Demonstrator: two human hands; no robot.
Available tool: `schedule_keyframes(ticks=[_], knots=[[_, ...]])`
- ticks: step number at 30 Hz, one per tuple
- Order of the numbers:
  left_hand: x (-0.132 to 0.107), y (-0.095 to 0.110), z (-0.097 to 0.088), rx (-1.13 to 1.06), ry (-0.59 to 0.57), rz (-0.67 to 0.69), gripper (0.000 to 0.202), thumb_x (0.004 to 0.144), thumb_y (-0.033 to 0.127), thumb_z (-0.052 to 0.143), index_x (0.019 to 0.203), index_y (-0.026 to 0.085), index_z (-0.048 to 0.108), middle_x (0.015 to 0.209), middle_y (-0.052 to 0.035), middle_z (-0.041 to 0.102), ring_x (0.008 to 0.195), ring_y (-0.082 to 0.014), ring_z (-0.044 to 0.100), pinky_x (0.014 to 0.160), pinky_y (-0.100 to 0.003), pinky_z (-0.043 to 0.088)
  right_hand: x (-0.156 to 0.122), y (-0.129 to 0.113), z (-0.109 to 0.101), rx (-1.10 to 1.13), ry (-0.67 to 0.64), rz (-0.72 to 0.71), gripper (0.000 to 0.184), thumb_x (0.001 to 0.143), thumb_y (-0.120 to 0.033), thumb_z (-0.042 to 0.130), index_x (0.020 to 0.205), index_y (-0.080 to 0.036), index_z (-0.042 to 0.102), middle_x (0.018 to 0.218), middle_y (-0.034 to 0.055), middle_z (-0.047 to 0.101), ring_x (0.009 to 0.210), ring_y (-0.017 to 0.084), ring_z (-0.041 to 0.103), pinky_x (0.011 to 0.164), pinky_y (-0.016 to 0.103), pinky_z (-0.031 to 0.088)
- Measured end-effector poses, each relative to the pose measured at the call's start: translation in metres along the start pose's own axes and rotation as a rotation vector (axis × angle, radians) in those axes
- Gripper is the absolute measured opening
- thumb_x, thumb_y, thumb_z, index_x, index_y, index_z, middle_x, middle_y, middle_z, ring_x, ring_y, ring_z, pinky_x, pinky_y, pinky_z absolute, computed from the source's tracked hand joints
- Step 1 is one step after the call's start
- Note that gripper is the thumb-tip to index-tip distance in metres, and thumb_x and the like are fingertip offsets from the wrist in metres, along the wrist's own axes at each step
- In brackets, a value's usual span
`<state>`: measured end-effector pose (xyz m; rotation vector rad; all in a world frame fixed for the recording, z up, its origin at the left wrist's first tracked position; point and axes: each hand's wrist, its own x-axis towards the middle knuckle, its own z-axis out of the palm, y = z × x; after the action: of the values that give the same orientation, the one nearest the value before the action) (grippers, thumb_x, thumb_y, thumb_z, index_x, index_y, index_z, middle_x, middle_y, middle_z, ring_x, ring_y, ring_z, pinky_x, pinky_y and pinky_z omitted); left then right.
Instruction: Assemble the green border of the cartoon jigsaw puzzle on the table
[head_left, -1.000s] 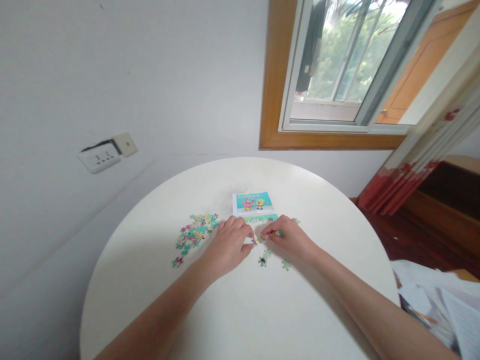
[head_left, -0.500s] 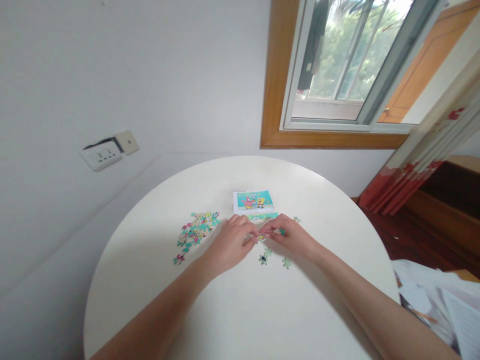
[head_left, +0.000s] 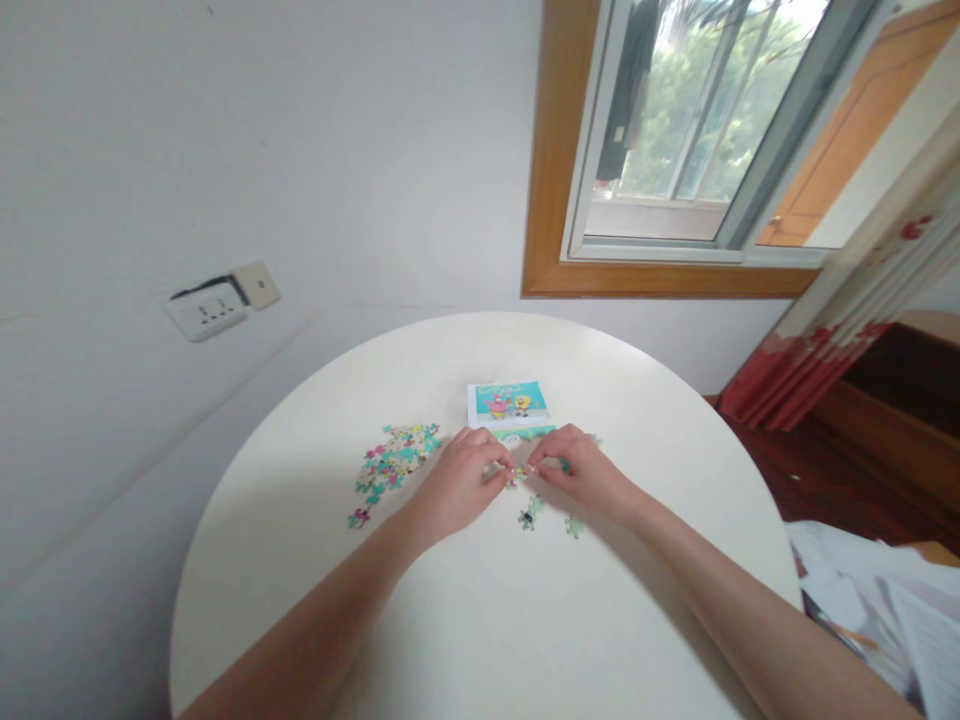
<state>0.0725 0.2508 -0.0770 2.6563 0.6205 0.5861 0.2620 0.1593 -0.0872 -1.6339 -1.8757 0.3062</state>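
My left hand (head_left: 461, 482) and my right hand (head_left: 576, 468) meet fingertip to fingertip at the middle of a round white table (head_left: 480, 620). Both pinch small jigsaw pieces (head_left: 517, 474) held between them. A heap of loose puzzle pieces (head_left: 390, 465), mostly teal and pink, lies to the left of my left hand. Two single pieces (head_left: 529, 517) rest on the table just below my fingers. A small cartoon reference picture (head_left: 508, 402) lies behind the hands, with a strip of joined teal pieces (head_left: 525, 433) along its near edge.
A wall socket (head_left: 208, 309) sits on the white wall to the left. A wood-framed window (head_left: 675, 150) is behind the table. A patterned curtain (head_left: 847, 310) hangs at the right, and papers (head_left: 870, 590) lie at the lower right.
My fingertips have drawn closer together and a little farther from me, pinching the small pieces between them. The camera has shifted slightly.
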Motion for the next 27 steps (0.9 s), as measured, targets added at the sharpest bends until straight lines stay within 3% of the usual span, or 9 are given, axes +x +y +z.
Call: schedule_keyframes(ticks=[8, 16, 27], knots=[[-0.004, 0.002, -0.002, 0.168, -0.053, -0.045, 0.015, 0.082, 0.015, 0.059, 0.09, 0.023, 0.069, 0.092, -0.0041, 0.058, 0.099, -0.0223, 0.049, 0.088, -0.036, 0.039, 0.0, 0.001, -0.004, -0.138, -0.035, 0.057, 0.017, 0.08, -0.016, 0.057, 0.078, -0.024, 0.071, 0.087, 0.003, 0.067, 0.092, 0.021, 0.053, 0.085, 0.036, 0.036], [-0.005, 0.002, -0.003, 0.18, -0.083, -0.039, 0.013, 0.081, 0.028, 0.064, 0.093, 0.024, 0.067, 0.095, -0.0047, 0.057, 0.1, -0.0236, 0.048, 0.09, -0.038, 0.037, -0.001, -0.005, -0.004, -0.196, -0.06, 0.079, 0.016, 0.082, -0.018, 0.057, 0.081, -0.024, 0.071, 0.089, 0.0042, 0.065, 0.094, 0.022, 0.049, 0.08, 0.035, 0.035], [-0.004, 0.005, 0.0, 0.14, -0.037, -0.023, 0.011, 0.083, 0.023, 0.062, 0.092, 0.023, 0.066, 0.095, -0.0046, 0.058, 0.101, -0.0231, 0.048, 0.089, -0.037, 0.038, 0.001, 0.005, -0.005, -0.031, -0.004, 0.034, 0.02, 0.087, -0.03, 0.055, 0.08, -0.022, 0.072, 0.086, 0.0038, 0.067, 0.087, 0.019, 0.055, 0.085, 0.034, 0.037]])
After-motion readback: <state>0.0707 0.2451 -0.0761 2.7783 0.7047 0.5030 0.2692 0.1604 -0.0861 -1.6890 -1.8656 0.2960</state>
